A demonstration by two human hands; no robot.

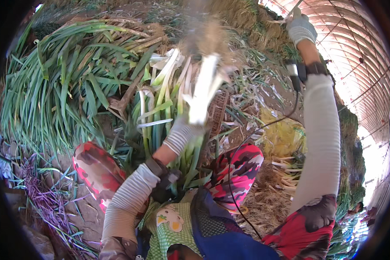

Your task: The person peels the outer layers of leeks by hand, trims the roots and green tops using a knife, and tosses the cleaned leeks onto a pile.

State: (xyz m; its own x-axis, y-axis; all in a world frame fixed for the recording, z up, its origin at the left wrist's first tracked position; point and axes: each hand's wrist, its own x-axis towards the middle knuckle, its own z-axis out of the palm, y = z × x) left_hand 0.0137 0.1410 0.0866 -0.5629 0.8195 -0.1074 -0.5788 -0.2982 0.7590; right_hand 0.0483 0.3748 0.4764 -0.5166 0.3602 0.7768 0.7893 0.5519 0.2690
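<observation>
My left hand [184,134], in a striped grey-white glove, is closed around a bunch of leeks [202,93]. Their white stalks point away from me, and the root end is smeared by motion. The green leaves hang down between my knees. Raised at the upper right, my gloved right hand [301,29] is closed on a thin blade-like tool [297,5], whose exact kind I cannot make out. More leeks [162,95] lie just left of the held bunch, over a brown plastic crate [219,108].
A large heap of leeks [69,73] spreads at the left. Purple twine [41,195] lies below it. Right of my knee are a yellow mesh bag [281,134] and root trimmings [264,195]. A cable [264,125] runs from my right wrist. An arched greenhouse frame [346,43] rises at the right.
</observation>
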